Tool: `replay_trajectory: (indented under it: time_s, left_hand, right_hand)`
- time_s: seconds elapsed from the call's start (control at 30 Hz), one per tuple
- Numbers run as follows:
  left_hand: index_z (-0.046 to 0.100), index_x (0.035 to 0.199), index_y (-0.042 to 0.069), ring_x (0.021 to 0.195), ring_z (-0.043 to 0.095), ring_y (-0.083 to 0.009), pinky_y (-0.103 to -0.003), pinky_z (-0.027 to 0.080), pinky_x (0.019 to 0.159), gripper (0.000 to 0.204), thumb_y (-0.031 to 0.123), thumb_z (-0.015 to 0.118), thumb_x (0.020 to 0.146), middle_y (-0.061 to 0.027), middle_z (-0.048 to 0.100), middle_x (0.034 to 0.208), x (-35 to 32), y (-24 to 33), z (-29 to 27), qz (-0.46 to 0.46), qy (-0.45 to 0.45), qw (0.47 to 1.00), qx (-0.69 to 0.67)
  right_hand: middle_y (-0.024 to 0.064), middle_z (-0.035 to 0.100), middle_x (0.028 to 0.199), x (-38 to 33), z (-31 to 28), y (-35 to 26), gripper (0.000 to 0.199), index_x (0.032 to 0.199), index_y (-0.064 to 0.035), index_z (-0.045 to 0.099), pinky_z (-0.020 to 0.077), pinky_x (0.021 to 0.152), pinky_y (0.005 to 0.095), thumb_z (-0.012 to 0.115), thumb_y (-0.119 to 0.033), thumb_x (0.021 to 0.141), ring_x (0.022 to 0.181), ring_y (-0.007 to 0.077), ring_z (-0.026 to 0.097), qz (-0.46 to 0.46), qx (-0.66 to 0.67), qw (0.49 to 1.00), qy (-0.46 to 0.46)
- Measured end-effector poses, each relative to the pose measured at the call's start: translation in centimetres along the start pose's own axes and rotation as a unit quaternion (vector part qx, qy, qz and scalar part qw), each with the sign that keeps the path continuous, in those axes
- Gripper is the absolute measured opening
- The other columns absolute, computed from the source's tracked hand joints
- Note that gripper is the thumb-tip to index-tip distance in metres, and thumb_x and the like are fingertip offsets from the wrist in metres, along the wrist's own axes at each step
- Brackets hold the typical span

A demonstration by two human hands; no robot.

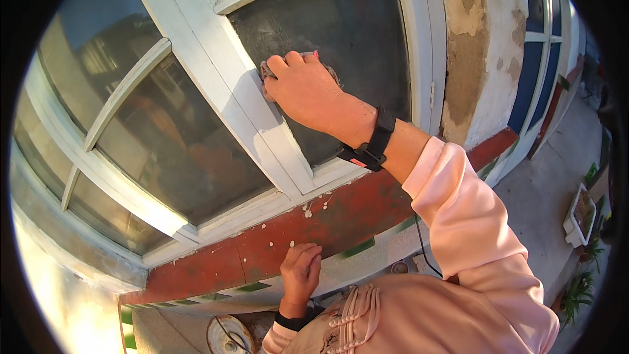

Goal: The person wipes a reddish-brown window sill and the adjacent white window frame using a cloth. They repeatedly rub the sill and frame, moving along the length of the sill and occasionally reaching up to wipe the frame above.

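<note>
My right hand [308, 95] is closed over a crumpled greyish cloth [266, 71], pressing it to a dark window pane [367, 33] near the left edge of its white frame [262, 128]. Only the cloth's edges show past my fingers. A black strap with a small box is round that wrist, below a pink sleeve. Lower down, my left hand [302, 272] hangs just in front of the red sill [262, 252], its fingers curled together and nothing visible in them. Hazy marks lie on the glass above the cloth.
More white-framed panes [183, 137] stretch to the left, reflecting a building. Peeling wall plaster [466, 59] borders the window on the right. Below left sits a round whitish lid or pan [229, 335]. A dark cable [424, 249] hangs by the sill. A white planter [579, 216] stands far right.
</note>
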State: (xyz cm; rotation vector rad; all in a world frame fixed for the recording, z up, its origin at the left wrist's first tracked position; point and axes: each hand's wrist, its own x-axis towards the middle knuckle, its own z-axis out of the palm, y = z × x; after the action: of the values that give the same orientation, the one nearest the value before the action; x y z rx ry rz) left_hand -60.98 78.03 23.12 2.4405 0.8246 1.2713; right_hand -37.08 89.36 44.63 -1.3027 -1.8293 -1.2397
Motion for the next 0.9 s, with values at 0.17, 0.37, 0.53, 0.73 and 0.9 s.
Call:
replay_trajectory:
  time_s: [0.17, 0.37, 0.53, 0.73, 0.9]
  left_hand:
    - [0.07, 0.092, 0.003, 0.088, 0.065, -0.0311, -0.037, 0.053, 0.077, 0.019, -0.004, 0.068, 0.075, -0.0126, 0.068, 0.094, -0.1, 0.3, -0.1, 0.016, 0.0, 1.0, 0.007]
    - [0.07, 0.092, 0.003, 0.089, 0.065, -0.031, -0.037, 0.053, 0.077, 0.018, -0.004, 0.068, 0.075, -0.0128, 0.068, 0.094, -0.7, 0.4, -0.4, 0.012, 0.001, 1.0, 0.002]
    - [0.07, 0.093, 0.003, 0.088, 0.065, -0.0308, -0.037, 0.053, 0.077, 0.018, -0.004, 0.068, 0.076, -0.0128, 0.068, 0.095, -0.7, 0.4, -0.6, 0.013, -0.001, 1.0, 0.009]
    - [0.07, 0.092, 0.003, 0.087, 0.065, -0.0306, -0.036, 0.053, 0.076, 0.017, -0.003, 0.067, 0.076, -0.0127, 0.069, 0.093, 0.1, 0.4, 0.2, 0.013, -0.027, 0.999, -0.012]
    - [0.07, 0.093, 0.003, 0.086, 0.065, -0.0302, -0.037, 0.053, 0.075, 0.017, -0.003, 0.067, 0.077, -0.012, 0.069, 0.093, 0.2, -0.2, 0.4, 0.012, -0.021, 1.0, -0.008]
  right_hand:
    - [0.0074, 0.054, 0.097, -8.9, 3.2, -3.1, 0.011, 0.079, -0.0092, 0.072, 0.0517, 0.077, 0.0418, 0.065, -0.017, 0.077, 0.089, 0.0266, 0.057, -0.04, 0.044, 0.98, -0.188]
    - [0.0071, 0.054, 0.095, -15.1, 5.0, -4.0, 0.007, 0.074, -0.0117, 0.072, 0.0516, 0.075, 0.0443, 0.066, -0.014, 0.076, 0.09, 0.0268, 0.058, -0.034, 0.129, 0.966, -0.223]
    - [0.0075, 0.054, 0.094, -9.7, 1.6, 1.2, 0.013, 0.086, -0.014, 0.068, 0.053, 0.069, 0.0382, 0.072, -0.011, 0.074, 0.084, 0.0277, 0.06, 0.041, 0.134, 0.981, -0.135]
    - [0.006, 0.058, 0.1, 1.2, -2.7, 7.1, 0.013, 0.098, -0.0168, 0.069, 0.0511, 0.076, 0.0396, 0.067, -0.019, 0.086, 0.091, 0.0275, 0.058, 0.042, -0.002, 0.98, 0.195]
    - [0.0049, 0.053, 0.1, -3.7, 0.1, 4.7, 0.01, 0.088, -0.0157, 0.068, 0.0525, 0.087, 0.0466, 0.067, -0.012, 0.079, 0.094, 0.0271, 0.057, 0.038, 0.041, 0.998, -0.001]
